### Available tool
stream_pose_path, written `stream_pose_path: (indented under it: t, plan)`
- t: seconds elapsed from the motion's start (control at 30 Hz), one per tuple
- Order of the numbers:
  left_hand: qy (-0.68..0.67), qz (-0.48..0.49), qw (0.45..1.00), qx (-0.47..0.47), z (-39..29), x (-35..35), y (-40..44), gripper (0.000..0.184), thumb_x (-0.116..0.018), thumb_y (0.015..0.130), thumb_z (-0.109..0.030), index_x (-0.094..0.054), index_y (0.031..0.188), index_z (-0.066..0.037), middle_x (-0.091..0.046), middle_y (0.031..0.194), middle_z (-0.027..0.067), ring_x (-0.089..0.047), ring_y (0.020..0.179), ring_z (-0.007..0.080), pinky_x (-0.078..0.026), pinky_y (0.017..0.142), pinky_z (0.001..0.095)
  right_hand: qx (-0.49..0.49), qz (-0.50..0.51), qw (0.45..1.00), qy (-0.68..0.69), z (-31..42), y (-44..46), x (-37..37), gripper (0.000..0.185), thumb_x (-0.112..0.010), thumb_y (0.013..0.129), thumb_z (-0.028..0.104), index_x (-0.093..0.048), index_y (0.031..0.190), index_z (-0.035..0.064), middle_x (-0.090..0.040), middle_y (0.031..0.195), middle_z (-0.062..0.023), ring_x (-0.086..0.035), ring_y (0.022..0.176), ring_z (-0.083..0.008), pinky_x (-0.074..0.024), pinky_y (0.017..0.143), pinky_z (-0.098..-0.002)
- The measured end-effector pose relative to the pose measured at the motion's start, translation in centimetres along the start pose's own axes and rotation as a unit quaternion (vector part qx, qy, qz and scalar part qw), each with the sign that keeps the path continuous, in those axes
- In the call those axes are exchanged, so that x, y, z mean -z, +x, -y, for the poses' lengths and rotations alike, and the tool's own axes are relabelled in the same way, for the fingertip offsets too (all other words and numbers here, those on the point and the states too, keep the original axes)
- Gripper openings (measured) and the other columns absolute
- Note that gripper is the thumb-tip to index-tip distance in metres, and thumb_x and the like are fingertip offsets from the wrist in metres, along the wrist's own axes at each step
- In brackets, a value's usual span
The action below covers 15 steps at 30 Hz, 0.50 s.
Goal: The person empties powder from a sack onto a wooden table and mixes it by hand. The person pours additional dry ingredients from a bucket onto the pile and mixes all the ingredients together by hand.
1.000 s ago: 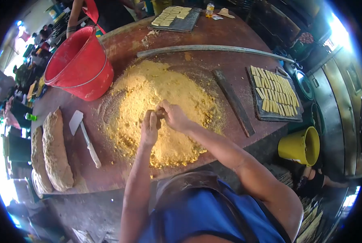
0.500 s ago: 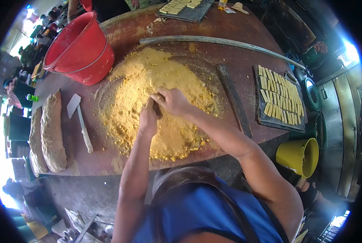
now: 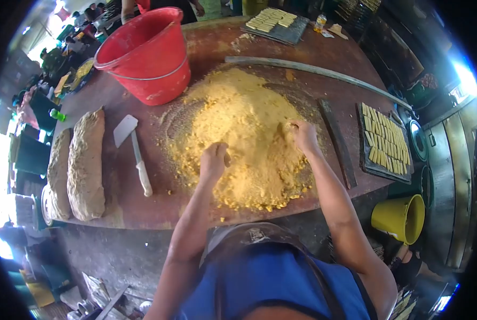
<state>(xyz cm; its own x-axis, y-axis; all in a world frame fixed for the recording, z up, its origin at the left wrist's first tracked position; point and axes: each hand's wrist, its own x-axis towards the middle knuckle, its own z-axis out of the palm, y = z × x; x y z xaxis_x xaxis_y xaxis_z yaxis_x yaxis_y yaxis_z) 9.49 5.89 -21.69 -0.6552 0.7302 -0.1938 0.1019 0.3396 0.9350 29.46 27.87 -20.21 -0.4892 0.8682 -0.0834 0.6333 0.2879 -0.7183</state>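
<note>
A broad heap of yellow crumbly mixture (image 3: 243, 117), powdery on top with lumps along its edge, lies on the table before me. My left hand (image 3: 214, 161) is over the near left part of the heap, its fingers loosely bent and apart from the thumb. At the heap's right side, my right hand (image 3: 305, 137) has its fingers curled at the mixture; what lies inside them is hidden. Left of the heap lies a dough scraper (image 3: 126, 129) with a white blade and a long handle. Two long rolls of dough (image 3: 86, 165) rest side by side farther left.
A red bucket (image 3: 147, 58) stands at the back left. A long metal bar (image 3: 313, 69) and a dark flat bar (image 3: 337, 141) lie beyond and right of the heap. Trays of cut strips (image 3: 385, 138) sit right and at the back. Below the table's right edge is a yellow bucket (image 3: 396, 218).
My hands were together over the middle of the heap; now they are apart, the right one farther right and the left one lower. The whole view has shifted, so the table appears farther right.
</note>
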Motion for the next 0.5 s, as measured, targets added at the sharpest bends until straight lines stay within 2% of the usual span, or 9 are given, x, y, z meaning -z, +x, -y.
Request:
stream_pose_path:
  t: [0.03,0.1,0.13,0.17,0.23,0.27,0.37,0.4,0.5]
  plan:
    - [0.022,0.011,1.0,0.008,-0.4,1.0,-0.2,0.036,-0.044,0.097,-0.028,-0.065,0.091,0.002,-0.064,0.068,0.0136,-0.06,0.058,0.0196,-0.048,0.06,0.0329,0.089,-0.049,0.994,-0.038,0.2,0.0,-0.9,0.023,-0.059,0.088,0.004,-0.067,0.109,0.0052,-0.069,0.094,-0.02,-0.069,0.08,-0.0186,-0.0539,0.066,-0.0347]
    - [0.038,0.026,0.999,0.014,0.2,2.4,0.2,0.038,-0.043,0.097,-0.03,-0.064,0.089,0.001,-0.063,0.067,0.0156,-0.061,0.059,0.0234,-0.048,0.062,0.0357,0.05,-0.019,0.998,0.046,2.8,-1.2,-2.0,0.022,-0.061,0.087,0.003,-0.066,0.109,0.0038,-0.069,0.096,-0.0197,-0.069,0.077,-0.0197,-0.0561,0.063,-0.0332]
    - [0.083,0.011,0.996,-0.038,1.1,2.5,0.9,0.041,-0.042,0.097,-0.033,-0.064,0.087,0.0,-0.063,0.067,0.0173,-0.061,0.062,0.0279,-0.048,0.065,0.039,0.01,0.014,0.991,0.134,3.9,-1.8,-2.5,0.022,-0.062,0.087,0.002,-0.065,0.109,0.0023,-0.068,0.099,-0.0194,-0.07,0.074,-0.0208,-0.0582,0.061,-0.0317]
    - [0.125,-0.007,0.988,-0.088,1.7,2.6,1.5,0.044,-0.041,0.096,-0.037,-0.064,0.084,-0.001,-0.062,0.067,0.019,-0.061,0.065,0.0324,-0.048,0.068,0.0422,0.01,0.011,0.992,0.128,4.3,-2.1,-3.0,0.022,-0.062,0.087,0.002,-0.065,0.109,0.0023,-0.068,0.099,-0.0194,-0.07,0.074,-0.0208,-0.0582,0.061,-0.0317]
    - [0.125,-0.009,0.989,-0.072,1.0,2.9,2.2,0.047,-0.04,0.096,-0.04,-0.064,0.082,-0.002,-0.062,0.068,0.0199,-0.061,0.068,0.035,-0.047,0.07,0.044,0.116,0.031,0.99,0.068,5.3,-2.1,-3.7,0.028,-0.059,0.086,-0.006,-0.061,0.113,0.0017,-0.063,0.114,-0.0205,-0.07,0.079,-0.0202,-0.0607,0.064,-0.0271]
    - [0.134,-0.012,0.99,-0.052,0.8,3.1,2.5,0.05,-0.039,0.096,-0.043,-0.064,0.08,-0.003,-0.062,0.069,0.0208,-0.061,0.071,0.0376,-0.047,0.073,0.0458,0.118,0.031,0.99,0.066,5.6,-2.0,-3.8,0.028,-0.059,0.086,-0.006,-0.061,0.113,0.0017,-0.063,0.114,-0.0205,-0.07,0.079,-0.0202,-0.0607,0.064,-0.0271]
    - [0.098,0.014,0.995,-0.015,-0.3,3.8,3.7,0.053,-0.038,0.096,-0.045,-0.066,0.08,-0.003,-0.065,0.073,0.0182,-0.063,0.074,0.0352,-0.047,0.073,0.0444,0.075,0.032,0.991,0.108,7.8,-1.9,-3.4,0.027,-0.056,0.088,-0.007,-0.06,0.113,-0.0004,-0.063,0.112,-0.0203,-0.07,0.08,-0.0203,-0.0609,0.065,-0.0274]
    - [0.072,0.024,0.997,-0.006,-0.3,3.8,4.2,0.053,-0.038,0.096,-0.046,-0.067,0.083,-0.003,-0.065,0.073,0.0176,-0.063,0.074,0.0347,-0.047,0.074,0.0442,0.065,0.042,0.992,0.095,8.0,-1.5,-3.3,0.022,-0.055,0.09,-0.002,-0.061,0.111,-0.0011,-0.066,0.103,-0.0182,-0.07,0.076,-0.0196,-0.0594,0.063,-0.0288]
    - [0.123,-0.093,0.984,-0.086,0.4,3.4,7.1,0.04,-0.048,0.094,-0.04,-0.065,0.098,-0.003,-0.068,0.085,0.0184,-0.065,0.081,0.0353,-0.049,0.074,0.0436,0.097,0.05,0.994,0.024,7.9,0.2,-2.5,0.018,-0.055,0.093,0.008,-0.063,0.107,0.0001,-0.069,0.085,-0.0135,-0.067,0.067,-0.0176,-0.0553,0.059,-0.0322]
